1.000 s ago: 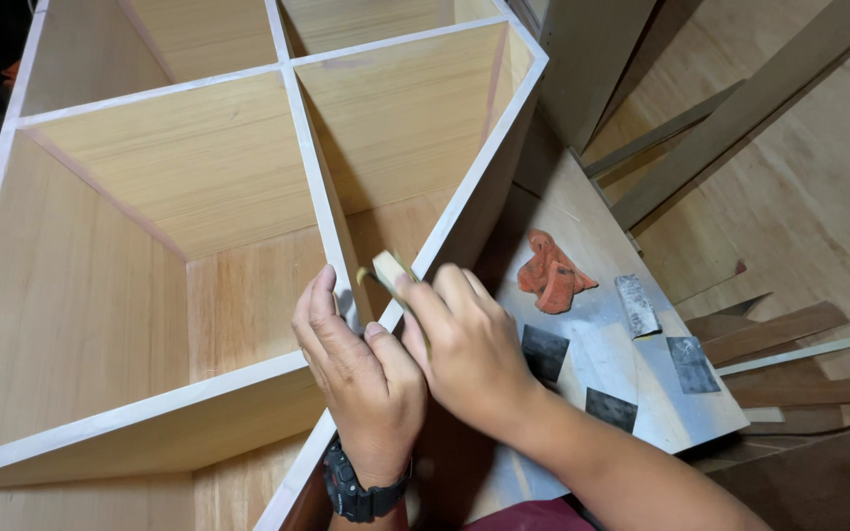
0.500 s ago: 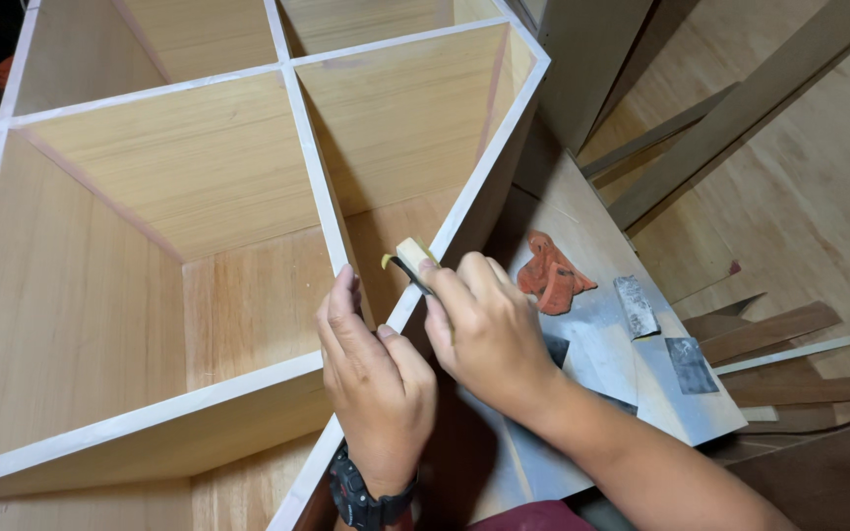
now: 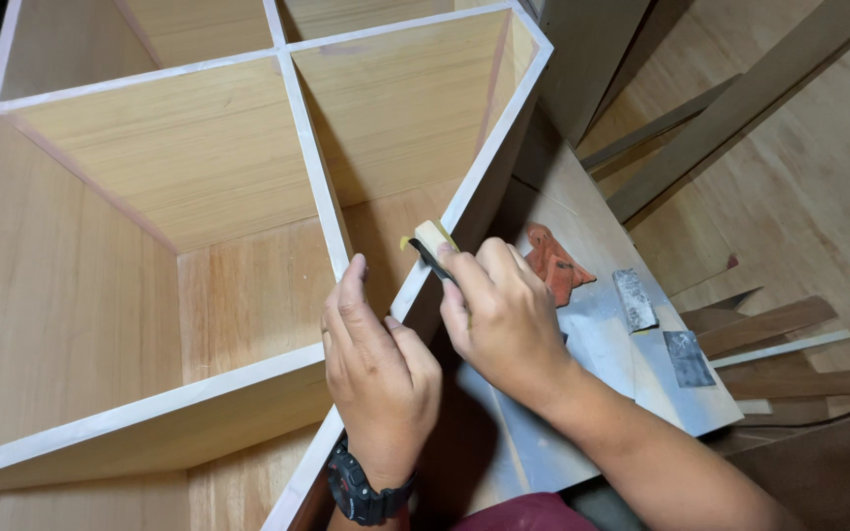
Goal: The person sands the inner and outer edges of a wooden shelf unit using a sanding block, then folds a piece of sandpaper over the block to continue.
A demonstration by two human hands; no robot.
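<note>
A wooden workshop floor is filling the right side of the frame, with a pale flat board (image 3: 661, 393) lying on it at lower centre right. Just left of centre, a small sanding block (image 3: 431, 239) is resting against the white front edge of a big open cabinet (image 3: 199, 157), on the slanted edge that is running from the upper middle down to the bottom centre. The right hand (image 3: 504, 320) is pinching the block, its fingers pressed together around the dark lower part (the thumb side is hidden, so the exact hold underneath cannot be told). The left hand (image 3: 378, 369) is lying just beside it at lower centre, fingers loosely spread and resting on the same edge, with the fingertips reaching up toward the divider; it is holding nothing. A black watch (image 3: 361, 490) is sitting on that wrist at the bottom of the frame.

The cabinet is taking up the whole left and upper part of the frame, its light wood compartments split by white-edged dividers. To the right of the hands, a crumpled red cloth (image 3: 555, 264) is lying on the board, and two grey sandpaper pieces (image 3: 634, 299) are lying further right. Loose wood strips (image 3: 769, 324) are scattered on the floor at the right edge.
</note>
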